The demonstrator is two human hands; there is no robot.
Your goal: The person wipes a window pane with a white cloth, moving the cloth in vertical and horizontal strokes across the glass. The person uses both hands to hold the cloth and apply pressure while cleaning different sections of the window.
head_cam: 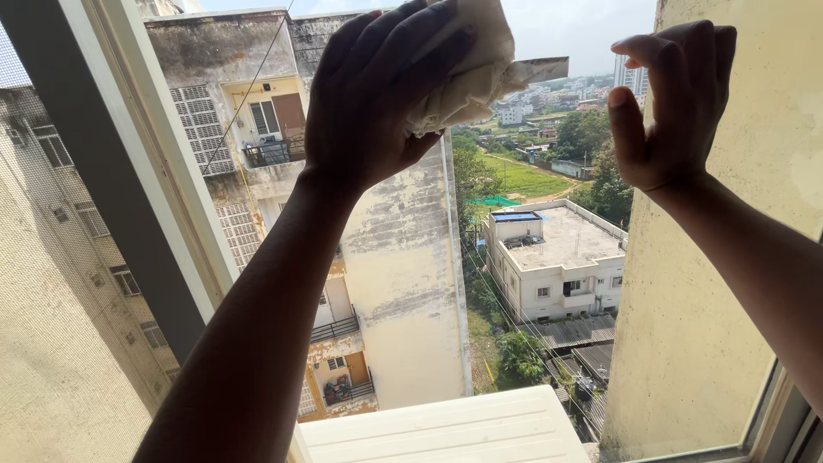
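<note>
Cloth (pixel 463 64): cream, soft and crumpled, bunched at the top of the open window, 1 stiff corner poking right.
Left hand (pixel 377 103): raised, fingers (pixel 403 39) curled tight around the cloth.
Right hand (pixel 669 103): holding nothing, fingers together and bent, against a yellowish, stained outer wall (pixel 711 309).
Window frame (pixel 129 197): smooth, dark and white bars beside fine grey mesh (pixel 51 326).
Below: white ribbed box top (pixel 446 429).
</note>
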